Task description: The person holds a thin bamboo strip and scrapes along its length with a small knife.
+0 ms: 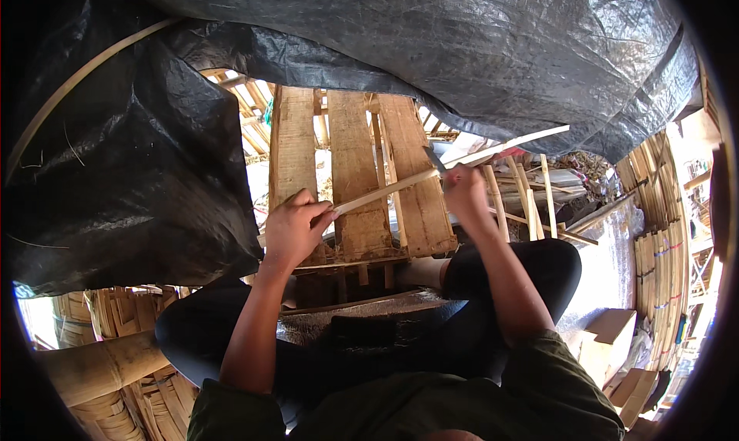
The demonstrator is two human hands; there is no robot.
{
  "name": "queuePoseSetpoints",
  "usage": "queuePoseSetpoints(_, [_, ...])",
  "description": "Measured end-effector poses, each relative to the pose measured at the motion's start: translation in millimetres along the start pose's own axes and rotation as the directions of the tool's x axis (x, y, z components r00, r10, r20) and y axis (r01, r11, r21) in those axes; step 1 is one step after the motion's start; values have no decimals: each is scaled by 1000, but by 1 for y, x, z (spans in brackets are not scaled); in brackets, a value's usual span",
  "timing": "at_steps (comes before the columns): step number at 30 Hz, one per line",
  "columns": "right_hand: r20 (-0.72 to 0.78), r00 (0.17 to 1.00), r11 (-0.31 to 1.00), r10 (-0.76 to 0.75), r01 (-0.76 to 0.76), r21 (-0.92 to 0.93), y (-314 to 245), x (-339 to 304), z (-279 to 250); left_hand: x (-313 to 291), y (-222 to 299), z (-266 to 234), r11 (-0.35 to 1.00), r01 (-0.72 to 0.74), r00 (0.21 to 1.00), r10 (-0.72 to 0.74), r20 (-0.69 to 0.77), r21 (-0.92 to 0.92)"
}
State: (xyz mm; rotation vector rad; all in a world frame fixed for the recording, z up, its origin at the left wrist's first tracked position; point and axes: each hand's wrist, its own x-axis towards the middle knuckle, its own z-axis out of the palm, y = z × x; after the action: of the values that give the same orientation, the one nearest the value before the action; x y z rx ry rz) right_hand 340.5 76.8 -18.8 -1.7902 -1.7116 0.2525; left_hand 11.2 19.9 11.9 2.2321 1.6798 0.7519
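A long pale bamboo strip point(389, 189) slants across in front of me, its far end rising to the upper right. At its near end my left hand point(296, 224) pinches it between thumb and fingers. My right hand point(466, 195) is closed around a knife, whose dark blade point(435, 159) points up and left and meets the strip. The knife's handle is mostly hidden in my fist. Beneath the strip lies a slatted wooden bench top point(358, 145) of broad, worn boards.
Black plastic sheeting point(138, 164) hangs at the left and across the top point(462, 33). Several thin bamboo sticks point(531, 202) stand right of the boards. Bundled bamboo strips point(658, 287) line the far right, near a cardboard box point(606, 337). A thick bamboo pole point(104, 368) lies lower left.
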Motion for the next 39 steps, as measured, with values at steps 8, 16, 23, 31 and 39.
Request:
queuePoseSetpoints(8, [18, 999, 995, 33, -35, 91, -4, -2, 1, 1, -3, -3, 999, 45, 999, -45, 22, -17])
queuePoseSetpoints(16, [-91, 994, 998, -63, 60, -27, -18, -9, 1, 1, 0, -1, 1000, 25, 1000, -25, 15, 2])
queuePoseSetpoints(23, [39, 994, 992, 104, -106, 71, -15, -10, -3, 2, -3, -1, 999, 40, 999, -40, 22, -15])
queuePoseSetpoints(31, [41, 999, 998, -6, 9, -66, -16, -5, -8, 0, -6, -1, 999, 32, 999, -32, 8, -3])
queuePoseSetpoints(39, [75, 997, 999, 19, -21, 35, -23, -15, -2, 1, -5, -1, 999, 34, 999, -33, 14, -16])
